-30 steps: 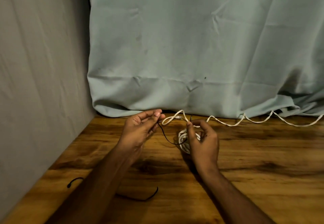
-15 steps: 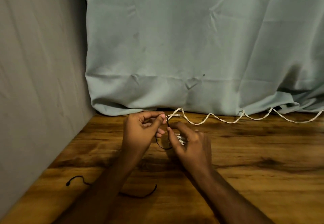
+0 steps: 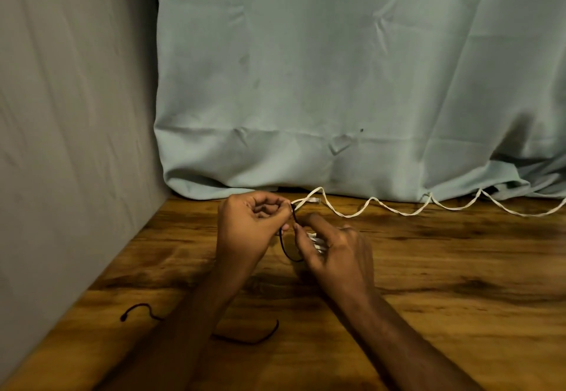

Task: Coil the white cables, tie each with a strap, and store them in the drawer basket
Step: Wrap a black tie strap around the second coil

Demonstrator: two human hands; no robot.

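Since a second ago both hands have come together on the tabletop (image 3: 428,283), the left hand (image 3: 249,231) and right hand (image 3: 333,249) pinching the black strap (image 3: 286,251) around the white coil (image 3: 317,242), so tying seems started.

We see a wooden table (image 3: 459,283) with dark grain filling the lower frame, a wrinkled pale green curtain (image 3: 337,84) behind it, a grey wall (image 3: 70,115) at left. Dim warm light.
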